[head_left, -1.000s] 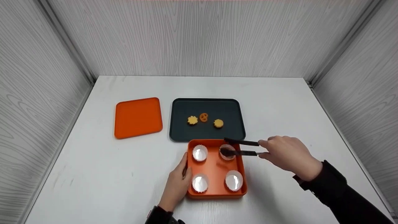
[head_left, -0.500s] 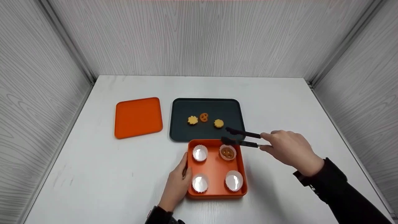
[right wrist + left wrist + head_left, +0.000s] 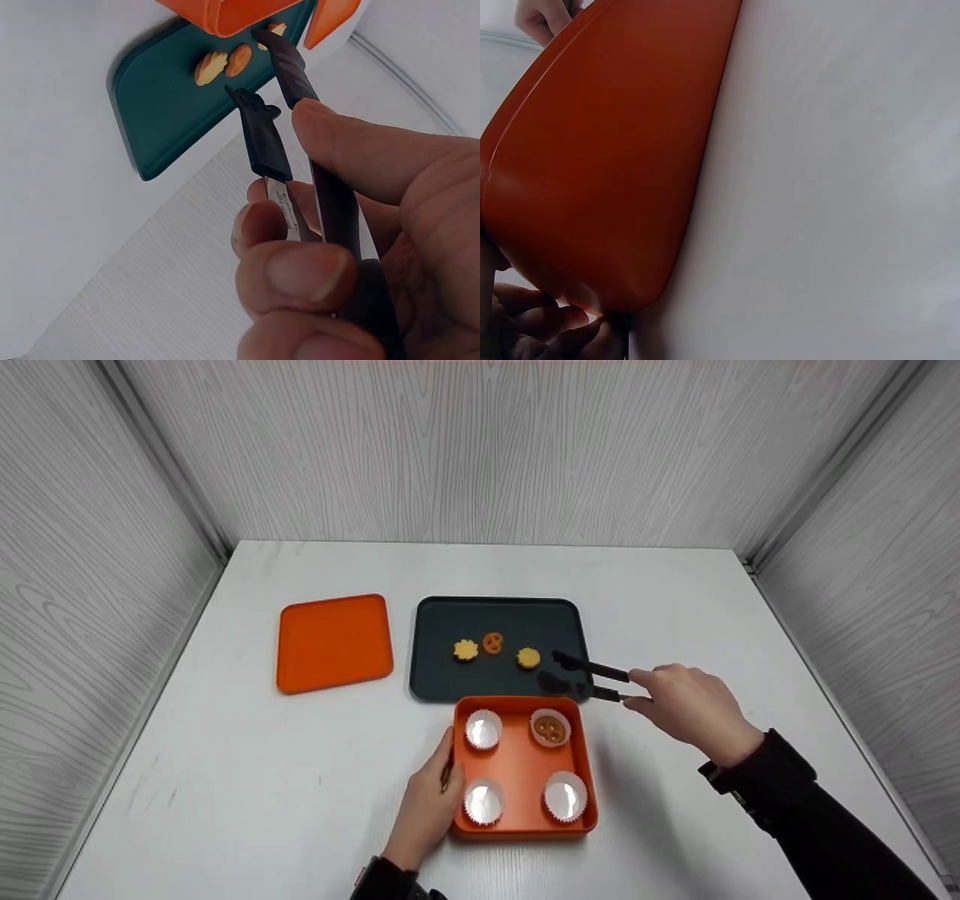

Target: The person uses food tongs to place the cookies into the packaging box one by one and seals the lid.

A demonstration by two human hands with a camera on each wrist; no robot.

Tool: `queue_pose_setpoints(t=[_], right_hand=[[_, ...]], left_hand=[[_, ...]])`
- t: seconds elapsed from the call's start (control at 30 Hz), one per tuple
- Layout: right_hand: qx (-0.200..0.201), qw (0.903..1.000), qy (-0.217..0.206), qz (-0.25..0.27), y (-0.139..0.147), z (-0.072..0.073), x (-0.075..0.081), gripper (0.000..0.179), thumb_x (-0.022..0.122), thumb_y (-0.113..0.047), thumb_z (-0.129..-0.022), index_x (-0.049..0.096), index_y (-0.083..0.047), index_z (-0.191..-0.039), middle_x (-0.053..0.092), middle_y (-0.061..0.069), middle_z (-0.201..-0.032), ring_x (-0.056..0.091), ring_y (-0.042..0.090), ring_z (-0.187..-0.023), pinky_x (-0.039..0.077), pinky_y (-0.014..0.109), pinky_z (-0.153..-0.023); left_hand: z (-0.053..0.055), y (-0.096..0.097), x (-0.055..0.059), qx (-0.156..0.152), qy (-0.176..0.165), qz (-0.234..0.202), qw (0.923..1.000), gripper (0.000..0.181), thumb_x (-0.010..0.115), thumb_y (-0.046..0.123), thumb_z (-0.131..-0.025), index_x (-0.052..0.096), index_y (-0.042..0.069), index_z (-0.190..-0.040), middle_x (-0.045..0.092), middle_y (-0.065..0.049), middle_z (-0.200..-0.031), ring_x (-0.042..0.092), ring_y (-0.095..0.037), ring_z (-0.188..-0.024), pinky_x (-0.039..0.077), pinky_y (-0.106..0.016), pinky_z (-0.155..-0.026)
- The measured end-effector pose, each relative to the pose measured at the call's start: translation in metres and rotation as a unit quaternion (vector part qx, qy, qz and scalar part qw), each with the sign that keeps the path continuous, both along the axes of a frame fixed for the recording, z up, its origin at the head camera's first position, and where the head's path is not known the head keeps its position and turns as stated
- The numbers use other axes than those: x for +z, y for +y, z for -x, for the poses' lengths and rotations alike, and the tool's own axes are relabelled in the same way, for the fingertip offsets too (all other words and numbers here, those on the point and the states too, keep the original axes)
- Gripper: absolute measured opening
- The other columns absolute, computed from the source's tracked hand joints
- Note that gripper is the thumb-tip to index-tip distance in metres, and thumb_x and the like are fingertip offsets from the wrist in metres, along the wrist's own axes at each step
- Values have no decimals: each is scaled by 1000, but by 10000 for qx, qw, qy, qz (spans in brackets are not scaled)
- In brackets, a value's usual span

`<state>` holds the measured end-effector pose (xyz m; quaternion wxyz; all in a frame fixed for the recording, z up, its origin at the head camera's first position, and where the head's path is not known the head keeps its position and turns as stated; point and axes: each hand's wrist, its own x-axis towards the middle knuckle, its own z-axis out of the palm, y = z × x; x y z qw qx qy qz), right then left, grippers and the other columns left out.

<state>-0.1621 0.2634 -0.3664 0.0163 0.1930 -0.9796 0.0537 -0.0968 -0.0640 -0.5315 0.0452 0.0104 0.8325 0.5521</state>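
Note:
My left hand (image 3: pixel 426 802) grips the left wall of an orange box (image 3: pixel 525 836); in the left wrist view its fingers (image 3: pixel 540 319) lie against the box's corner. Several white paper baking cups stand in the box's corners. A brown pretzel (image 3: pixel 550 729) sits in the far right cup (image 3: pixel 567 718). My right hand (image 3: pixel 690 709) holds black-tipped tongs (image 3: pixel 600 669), their arms spread apart with nothing between the tips. The tips hover over the right part of a dark green tray (image 3: pixel 442 682), right of a yellow biscuit (image 3: pixel 528 658). Another pretzel (image 3: pixel 492 643) and scalloped biscuit (image 3: pixel 465 650) lie further left.
A flat orange lid-like panel (image 3: pixel 334 645) lies left of the tray. The box's far wall stands close against the tray's near edge. Grey wood-patterned panels (image 3: pixel 480 457) enclose the white table (image 3: pixel 225 780) at the back and sides.
The tongs have come off the far right cup, leaving the pretzel visible in it, and have moved away over the tray. The left hand and box have stayed put.

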Motion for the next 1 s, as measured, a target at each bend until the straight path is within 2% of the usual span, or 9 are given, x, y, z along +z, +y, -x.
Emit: queue_pose_setpoints(t=[0.27,0.57,0.73,1.0], right_hand=[[-109,9998,-159,32,-4,17,-12,18,79,-21,-90,66,-9,-84,59,1,-65,55,21,-61,39,33,-46],[-274,9986,-451,1,-9,37,-30,17,76,-23,-91,74,-6,-91,68,8,-76,61,27,-70,48,40,-53],[-280,9981,-556,-1,-11,44,-39,18,75,-21,-92,75,-3,-94,70,11,-78,63,29,-71,52,44,-57],[-295,9973,-670,38,-19,49,-43,26,73,-22,-94,76,1,-107,74,18,-92,68,35,-79,58,50,-66]], left_hand=[[-1,1,2,37,8,-45,10000,60,51,24,-107,31,13,-162,39,-5,-162,39,-21,-147,37,-46,-118],[1,1,2,82,-28,-53,9999,59,51,24,-107,32,12,-162,39,-6,-162,39,-22,-148,37,-47,-118],[3,1,2,75,76,9,9999,58,51,23,-107,32,10,-161,39,-8,-162,40,-23,-147,37,-47,-118],[4,1,5,76,-79,-25,9999,59,51,27,-108,31,13,-162,38,-4,-162,40,-20,-147,37,-46,-118]])
